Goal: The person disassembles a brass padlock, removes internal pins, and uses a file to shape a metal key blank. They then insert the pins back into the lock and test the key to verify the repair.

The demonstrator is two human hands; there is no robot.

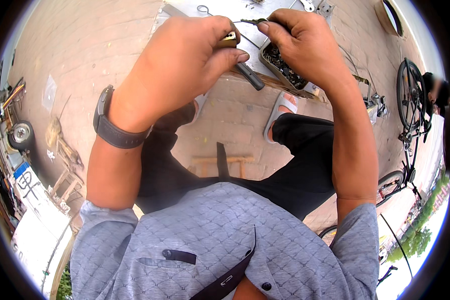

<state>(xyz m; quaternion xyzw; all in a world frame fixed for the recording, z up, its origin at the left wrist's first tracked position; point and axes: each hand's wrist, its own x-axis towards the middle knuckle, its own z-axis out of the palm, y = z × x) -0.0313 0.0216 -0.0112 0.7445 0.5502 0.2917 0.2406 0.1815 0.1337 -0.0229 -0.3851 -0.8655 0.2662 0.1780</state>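
Note:
My left hand [185, 65], a dark watch [105, 110] on its wrist, is closed around a small brass block with round holes [229, 37], which looks like a lock cylinder. Beneath that thumb a dark grey rod [251, 76] sticks out past the table edge; whether the hand grips it too is hidden. To the right, my right hand [305, 42] pinches a thin dark pointed tool [254, 21], perhaps tweezers, its tip directed toward the brass block but apart from it. Partly under the right hand stands a metal tin [272, 61] of small dark metal parts.
Both hands are over a light-topped worktable [257, 42] with a worn wooden edge. A looped wire [203, 9] lies at its far side. Bicycles [410, 100] stand at the right. At the left are a small wheel [22, 135] and a wooden frame [67, 182].

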